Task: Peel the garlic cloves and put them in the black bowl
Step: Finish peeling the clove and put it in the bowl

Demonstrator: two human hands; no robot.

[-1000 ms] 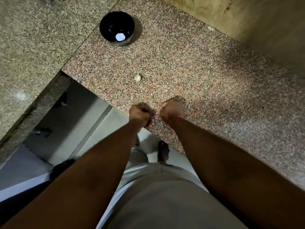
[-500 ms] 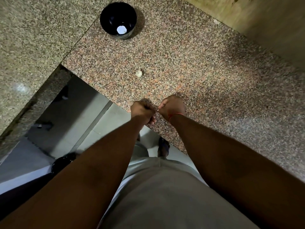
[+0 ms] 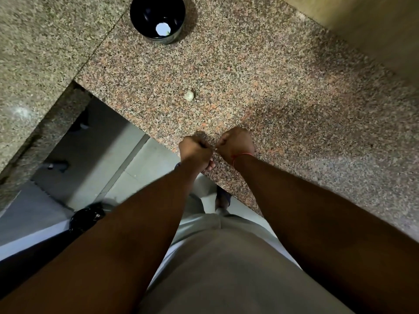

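Your black bowl [image 3: 145,17] stands upright at the far edge, a white patch showing at its bottom. One pale garlic clove [image 3: 189,95] lies alone on the speckled tabletop [image 3: 283,98], well short of the bowl. A tiny pale bit [image 3: 215,151] peeks out between your fists, too small to identify.

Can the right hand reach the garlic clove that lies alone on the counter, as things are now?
Probably yes. The garlic clove lies in the open on the granite counter, with nothing between it and the right hand. But that hand is busy, pinching something small together with the left hand.
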